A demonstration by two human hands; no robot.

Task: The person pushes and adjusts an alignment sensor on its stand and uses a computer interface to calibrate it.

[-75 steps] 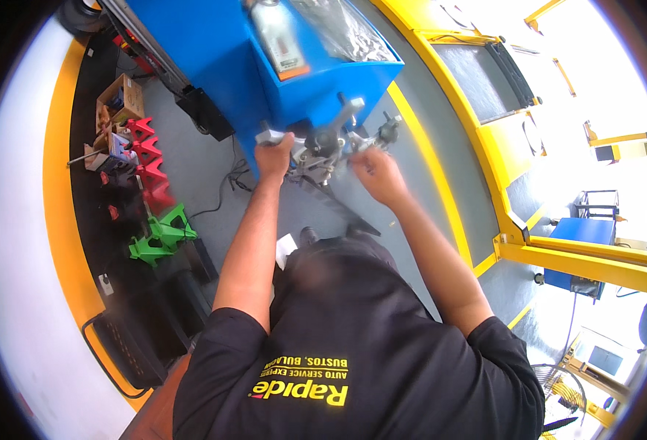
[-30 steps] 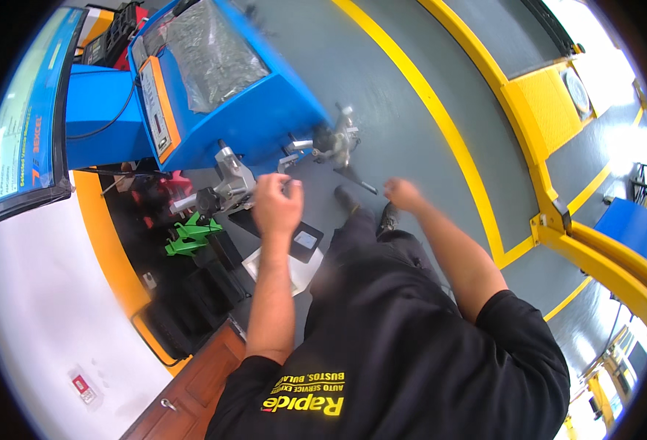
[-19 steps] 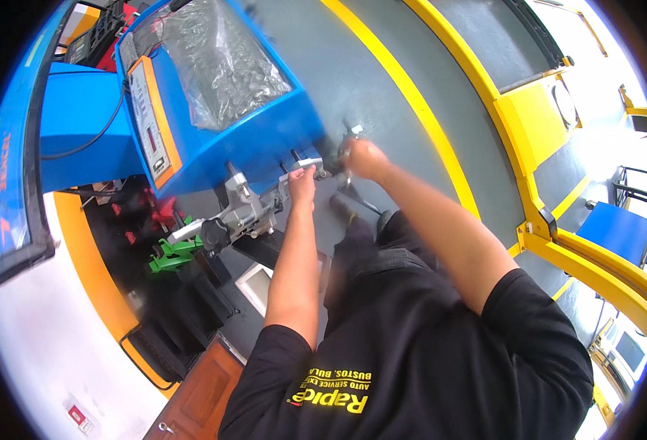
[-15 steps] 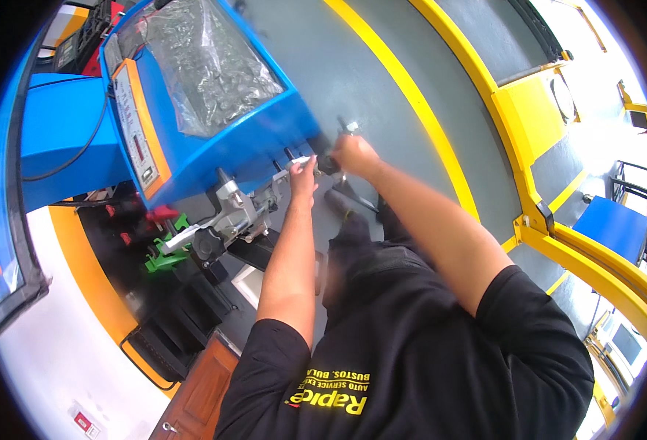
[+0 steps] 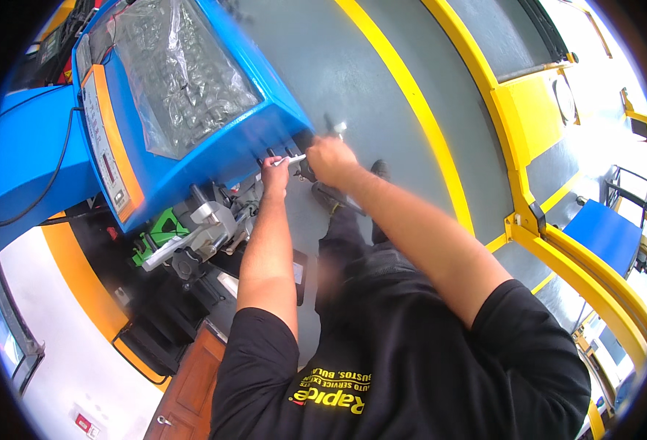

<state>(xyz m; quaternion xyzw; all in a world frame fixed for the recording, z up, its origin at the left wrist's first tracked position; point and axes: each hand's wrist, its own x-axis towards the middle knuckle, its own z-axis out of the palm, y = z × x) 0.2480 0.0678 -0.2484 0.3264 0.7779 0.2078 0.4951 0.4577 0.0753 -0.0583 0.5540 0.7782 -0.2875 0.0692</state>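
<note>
Along the side of a blue cabinet (image 5: pixel 184 165), my left hand (image 5: pixel 274 176) is closed on a pale metal bar (image 5: pixel 289 160). My right hand (image 5: pixel 331 161) is closed just right of the bar's end, beside the cabinet's corner. A blurred metal piece (image 5: pixel 339 130) sticks out past its knuckles; what lies inside the fist is hidden. Left of my left forearm, a silver metal clamp (image 5: pixel 213 220) with a black knob (image 5: pixel 186 264) hangs by the cabinet. Dark pegs (image 5: pixel 271 152) stick out of the cabinet's side near my left fingers.
Clear plastic sheeting (image 5: pixel 184 81) covers the cabinet's top, beside an orange-edged control panel (image 5: pixel 107 147). A green part (image 5: pixel 163 229) sits among dark equipment at left. A wooden door (image 5: pixel 184 389) stands at lower left. Yellow frame beams (image 5: pixel 514 169) and a blue-topped cart (image 5: pixel 602 238) are at right.
The view has shifted, so the cabinet and clamp sit farther left. Both hands appear a little farther left, still together near the cabinet's corner.
</note>
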